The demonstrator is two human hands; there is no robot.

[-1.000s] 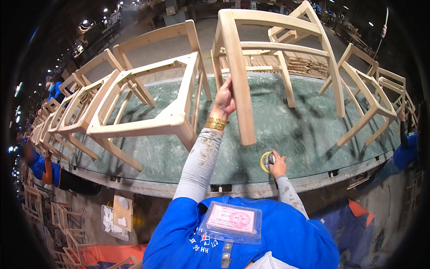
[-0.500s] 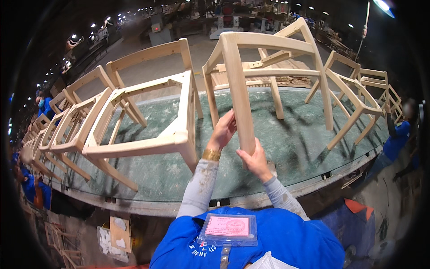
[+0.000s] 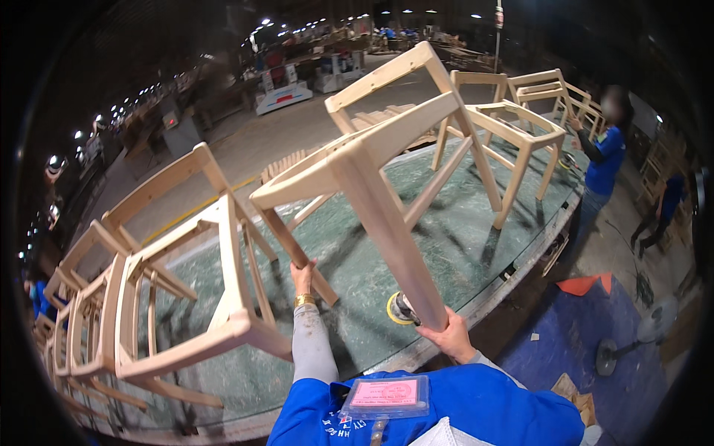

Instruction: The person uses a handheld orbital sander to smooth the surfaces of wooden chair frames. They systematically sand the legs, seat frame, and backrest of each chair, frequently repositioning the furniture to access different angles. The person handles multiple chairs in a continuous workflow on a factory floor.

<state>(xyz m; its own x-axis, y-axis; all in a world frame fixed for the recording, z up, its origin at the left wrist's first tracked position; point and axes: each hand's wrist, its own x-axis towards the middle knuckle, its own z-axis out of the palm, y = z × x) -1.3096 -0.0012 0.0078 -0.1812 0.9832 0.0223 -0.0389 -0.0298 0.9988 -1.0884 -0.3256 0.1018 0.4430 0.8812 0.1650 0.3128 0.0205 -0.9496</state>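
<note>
A bare wooden chair frame [image 3: 387, 215] with no seat panel stands in front of me, tilted in the view, its backrest at the far side. My right hand [image 3: 451, 340] is closed round the lower end of its near right leg. Farther left, my left hand [image 3: 303, 281] grips another leg of the same chair low down, the fingers partly hidden behind the wood. A round sander with a yellow-edged pad [image 3: 401, 308] lies on the green table [image 3: 357, 253] beside my right hand, partly covered by the leg.
More seatless chair frames stand in a row on the left, the nearest chair frame [image 3: 190, 275] close to my left arm. Another chair frame [image 3: 520, 134] stands at the right. A person in blue [image 3: 606, 160] works at the table's right edge. A fan [image 3: 610, 357] stands right.
The chair has turned and its near leg now slants toward me. My left hand has moved from beside the near leg to another leg. My view has swung right.
</note>
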